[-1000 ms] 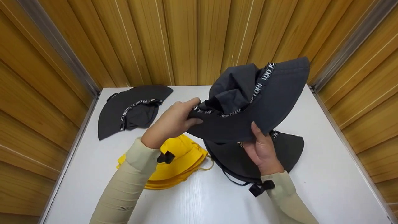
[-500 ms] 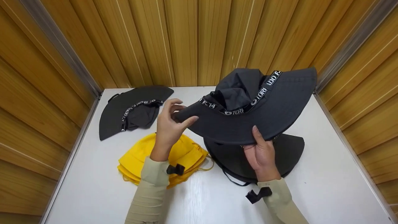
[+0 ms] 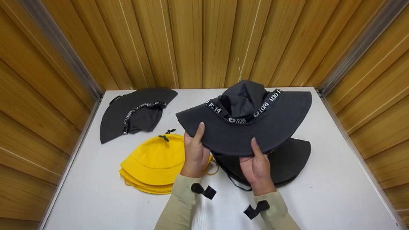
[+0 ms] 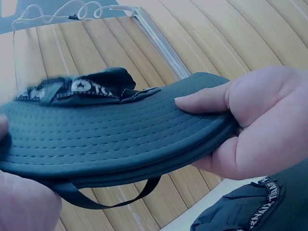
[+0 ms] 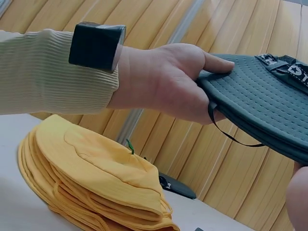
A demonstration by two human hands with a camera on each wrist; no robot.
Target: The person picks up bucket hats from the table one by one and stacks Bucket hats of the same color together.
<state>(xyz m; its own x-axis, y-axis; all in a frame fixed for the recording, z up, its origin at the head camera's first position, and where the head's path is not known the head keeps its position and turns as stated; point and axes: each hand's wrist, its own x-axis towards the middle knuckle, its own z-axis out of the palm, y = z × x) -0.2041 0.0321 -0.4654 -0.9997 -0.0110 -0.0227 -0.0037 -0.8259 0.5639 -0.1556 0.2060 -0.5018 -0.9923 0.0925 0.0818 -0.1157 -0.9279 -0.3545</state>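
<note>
A dark grey bucket hat (image 3: 243,137), folded in half with its crown tucked inward, is held up by both hands. My left hand (image 3: 195,155) grips the brim's near edge at the left, thumb on top. My right hand (image 3: 258,166) holds the same edge further right, thumb also on top. Lettered tape runs round the crown's base. In the left wrist view a black strap (image 4: 108,201) hangs below the brim (image 4: 110,139). Under the held hat, more dark hats (image 3: 294,156) lie on the table, partly hidden.
A stack of yellow bucket hats (image 3: 150,163), topped with a green sprout (image 3: 164,138), stands left of the hands. Behind it another folded dark hat (image 3: 127,108) lies flat on the white table (image 3: 338,179). Wood-patterned walls (image 3: 188,44) enclose the back and sides.
My left hand has let go of the brim's left end and taken the near edge closer to my right hand. The held hat has come lower and nearer.
</note>
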